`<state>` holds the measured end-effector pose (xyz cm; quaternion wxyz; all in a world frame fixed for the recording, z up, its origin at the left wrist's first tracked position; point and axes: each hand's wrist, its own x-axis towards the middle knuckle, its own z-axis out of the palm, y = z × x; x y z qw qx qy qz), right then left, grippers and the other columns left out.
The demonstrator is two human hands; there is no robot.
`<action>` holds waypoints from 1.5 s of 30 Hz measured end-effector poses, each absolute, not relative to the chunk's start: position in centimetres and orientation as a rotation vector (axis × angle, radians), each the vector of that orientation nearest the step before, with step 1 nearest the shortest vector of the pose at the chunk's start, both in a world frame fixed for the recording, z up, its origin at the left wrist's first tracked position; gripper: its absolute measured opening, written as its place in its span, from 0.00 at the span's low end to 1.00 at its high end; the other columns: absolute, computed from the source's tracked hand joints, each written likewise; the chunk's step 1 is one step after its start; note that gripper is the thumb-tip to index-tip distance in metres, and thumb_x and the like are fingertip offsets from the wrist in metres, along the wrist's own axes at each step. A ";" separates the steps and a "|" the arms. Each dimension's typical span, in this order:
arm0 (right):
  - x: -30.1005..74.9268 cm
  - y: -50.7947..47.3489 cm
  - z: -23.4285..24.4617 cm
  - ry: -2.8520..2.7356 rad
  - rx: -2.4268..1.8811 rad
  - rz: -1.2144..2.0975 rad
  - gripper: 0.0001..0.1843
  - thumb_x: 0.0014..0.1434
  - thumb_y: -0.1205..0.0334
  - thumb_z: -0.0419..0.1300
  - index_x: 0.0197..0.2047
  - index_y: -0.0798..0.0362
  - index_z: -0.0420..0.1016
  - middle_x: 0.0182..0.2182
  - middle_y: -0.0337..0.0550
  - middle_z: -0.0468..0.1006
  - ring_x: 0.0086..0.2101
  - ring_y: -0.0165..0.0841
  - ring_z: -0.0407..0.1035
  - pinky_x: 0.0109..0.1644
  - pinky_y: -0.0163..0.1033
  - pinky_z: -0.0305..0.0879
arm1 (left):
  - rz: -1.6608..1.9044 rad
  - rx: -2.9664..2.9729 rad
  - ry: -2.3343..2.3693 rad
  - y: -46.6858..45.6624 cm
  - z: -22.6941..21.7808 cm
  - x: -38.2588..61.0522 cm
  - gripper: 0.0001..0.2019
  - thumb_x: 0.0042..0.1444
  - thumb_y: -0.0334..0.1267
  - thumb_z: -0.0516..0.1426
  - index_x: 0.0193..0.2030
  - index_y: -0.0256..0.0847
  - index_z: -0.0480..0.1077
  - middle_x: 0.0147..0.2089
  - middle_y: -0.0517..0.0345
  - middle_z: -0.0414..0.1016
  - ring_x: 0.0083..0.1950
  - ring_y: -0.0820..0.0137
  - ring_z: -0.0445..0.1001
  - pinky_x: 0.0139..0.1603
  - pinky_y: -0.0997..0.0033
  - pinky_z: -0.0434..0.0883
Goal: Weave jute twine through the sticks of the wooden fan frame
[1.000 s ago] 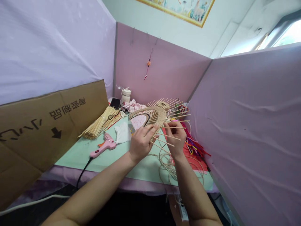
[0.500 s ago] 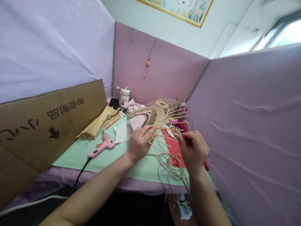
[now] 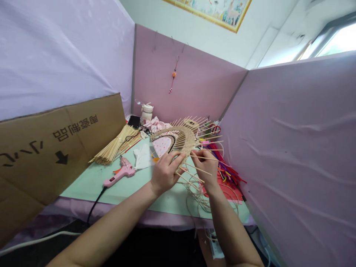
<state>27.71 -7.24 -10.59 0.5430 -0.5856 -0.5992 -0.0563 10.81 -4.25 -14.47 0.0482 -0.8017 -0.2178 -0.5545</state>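
Observation:
A half-round woven fan [image 3: 187,138] of thin sticks and brown twine is tilted above the table, its stick ends spreading out to the right. Inside its arch sits a white panel with pink dots [image 3: 162,145]. My left hand [image 3: 166,171] is closed on the near end of the woven band, fingers partly underneath. At the band's outer edge, among the sticks, my right hand [image 3: 206,166] is pinched; it appears to hold the twine, though the strand in the fingers is hardly visible. Loose twine [image 3: 198,198] lies tangled below both hands.
A pink glue gun [image 3: 120,173] and a bundle of sticks [image 3: 114,146] lie left, beside a cardboard sheet [image 3: 69,148]. Behind stand a white bottle [image 3: 147,113] and pink cloth [image 3: 157,124]. Coloured pipe cleaners [image 3: 229,170] and red sheets [image 3: 229,191] are at right.
My right hand has moved left and inward, from beyond the stick ends to the woven band's outer edge. The left hand keeps its hold. The pipe cleaners at right now show more.

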 end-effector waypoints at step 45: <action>29.7 -9.4 -10.3 -1.332 -1.339 -0.100 0.11 0.59 0.54 0.60 0.34 0.53 0.75 0.31 0.43 0.77 0.33 0.34 0.70 0.40 0.39 0.66 | -1.714 -2.412 -0.589 -4.1 -15.2 9.8 0.21 0.64 0.33 0.53 0.63 0.41 0.65 0.53 0.44 0.74 0.52 0.63 0.73 0.52 0.62 0.72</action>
